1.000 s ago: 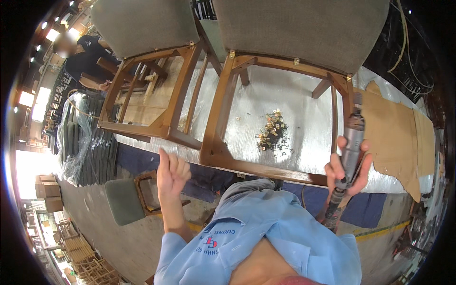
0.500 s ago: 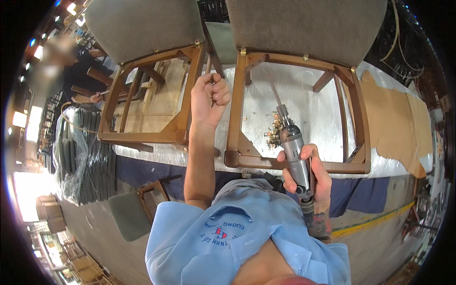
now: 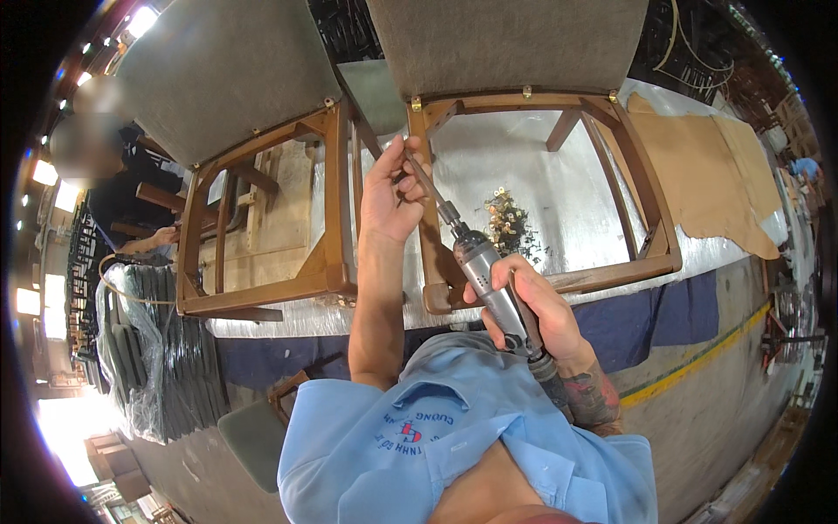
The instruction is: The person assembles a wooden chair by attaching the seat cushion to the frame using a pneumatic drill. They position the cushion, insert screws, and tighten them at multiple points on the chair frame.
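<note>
My right hand (image 3: 546, 310) is wrapped round a grey and black air screwdriver (image 3: 491, 278), whose long bit points up and to the left. At the bit's tip, the thumb and fingertips of my left hand (image 3: 393, 196) are pinched together, the other fingers curled; small dark bits show among them, too small to name. Both hands are over the left side of a brown wooden chair frame (image 3: 567, 281). A grey upholstered panel (image 3: 515, 44) adjoins its far rail, with brass-coloured brackets (image 3: 526, 91) along the joint. Inside the frame lies a pile of brackets and dark screws (image 3: 508, 229).
A second chair frame (image 3: 253, 301) with a grey panel (image 3: 227, 79) stands at left. Brown cardboard (image 3: 698, 170) lies at right on the plastic-covered table. Plastic-wrapped grey cushions (image 3: 157, 349) are stacked at lower left. Another person's hand (image 3: 161, 238) is beyond the left frame.
My right hand has brought the screwdriver left, so its bit now meets my left fingertips. The view has shifted, moving the chairs slightly left. The other person's hand has moved.
</note>
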### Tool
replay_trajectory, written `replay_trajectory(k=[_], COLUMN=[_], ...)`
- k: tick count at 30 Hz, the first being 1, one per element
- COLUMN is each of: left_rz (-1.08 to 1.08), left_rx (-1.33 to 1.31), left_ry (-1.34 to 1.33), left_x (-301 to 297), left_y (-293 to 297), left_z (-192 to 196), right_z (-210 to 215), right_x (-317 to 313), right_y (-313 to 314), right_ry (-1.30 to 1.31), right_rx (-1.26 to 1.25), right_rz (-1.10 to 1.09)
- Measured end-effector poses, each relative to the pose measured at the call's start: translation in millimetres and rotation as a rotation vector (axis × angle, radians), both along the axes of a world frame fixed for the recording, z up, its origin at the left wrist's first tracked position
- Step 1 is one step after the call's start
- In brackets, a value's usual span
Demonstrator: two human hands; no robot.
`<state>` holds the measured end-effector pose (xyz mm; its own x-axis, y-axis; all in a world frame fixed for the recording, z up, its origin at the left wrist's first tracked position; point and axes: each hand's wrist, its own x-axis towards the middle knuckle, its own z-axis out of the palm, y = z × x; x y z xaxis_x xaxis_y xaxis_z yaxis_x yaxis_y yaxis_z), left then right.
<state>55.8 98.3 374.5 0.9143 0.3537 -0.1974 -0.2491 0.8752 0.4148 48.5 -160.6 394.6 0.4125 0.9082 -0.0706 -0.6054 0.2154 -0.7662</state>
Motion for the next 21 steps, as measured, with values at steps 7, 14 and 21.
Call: replay_trajectory(k=[7, 14, 21], left_rz=[-0.006, -0.029, 0.464], left_rx=[0.043, 0.212, 0.434], left_ry=[0.013, 0.027, 0.209], left_x=[2.1, 3.7, 43.4], left_y=[6.8, 19.6, 51.3], left_z=[-8.1, -16.7, -50.5], right_z=[-2.1, -2.6, 5.9], right_x=[-3.8, -2.7, 8.5], right_y=[16.0, 27.6, 60.5], right_ry=[-0.085, -0.157, -0.223], right_rx=[-0.037, -0.097, -0.204], right_rz=[-0.026, -0.046, -0.219])
